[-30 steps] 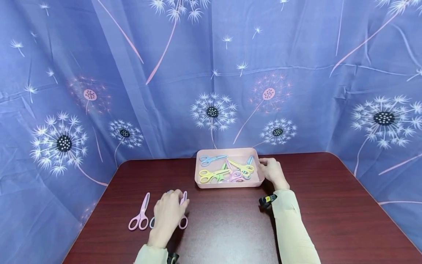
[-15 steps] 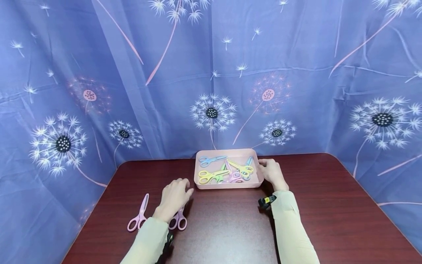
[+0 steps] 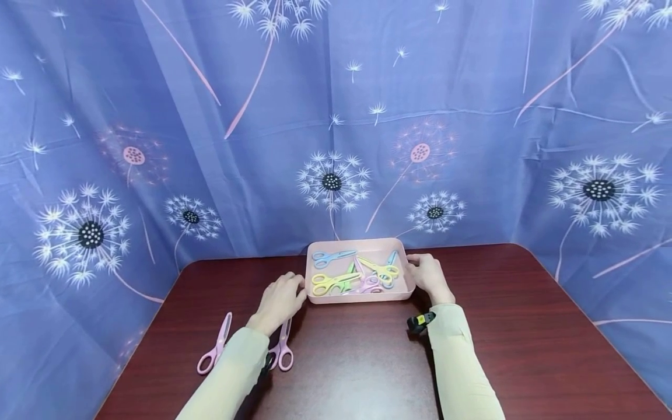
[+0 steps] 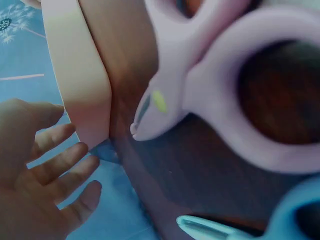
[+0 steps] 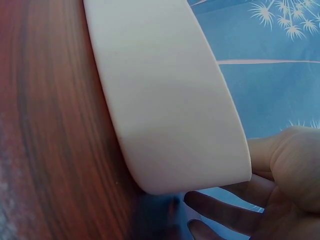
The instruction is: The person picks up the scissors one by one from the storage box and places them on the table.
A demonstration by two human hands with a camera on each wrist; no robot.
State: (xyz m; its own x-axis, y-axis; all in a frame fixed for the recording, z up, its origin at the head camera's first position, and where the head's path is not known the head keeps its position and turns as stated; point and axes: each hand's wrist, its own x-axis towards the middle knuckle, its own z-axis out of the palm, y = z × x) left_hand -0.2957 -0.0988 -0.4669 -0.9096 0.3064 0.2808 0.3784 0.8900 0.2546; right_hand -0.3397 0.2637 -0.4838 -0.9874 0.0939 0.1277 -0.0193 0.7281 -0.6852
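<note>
A pale pink tray (image 3: 362,298) stands at the back of the table, holding several scissors: blue (image 3: 332,256), yellow (image 3: 329,282), green, and pink. At its right end my right hand (image 3: 431,277) pinches the end wall, thumb over the rim and index finger outside, as the right wrist view shows. My left hand (image 3: 278,298) is at the tray's left end, fingers spread and fairly straight, thumb tip right at the rim in the left wrist view. Below the left hand lie pink scissors (image 3: 284,350), with another pink pair (image 3: 214,352) further left, partly behind the sleeve.
Blue scissors (image 4: 295,217) on the table appear in the left wrist view; the left forearm hides them in the head view. A blue dandelion-print curtain (image 3: 262,192) hangs right behind the dark red wooden table (image 3: 357,361). Both wrists wear black camera mounts.
My left hand has moved forward and right, from above the scissors on the table to the tray's left end. My right hand stays at the tray's right end. The head view has shifted slightly.
</note>
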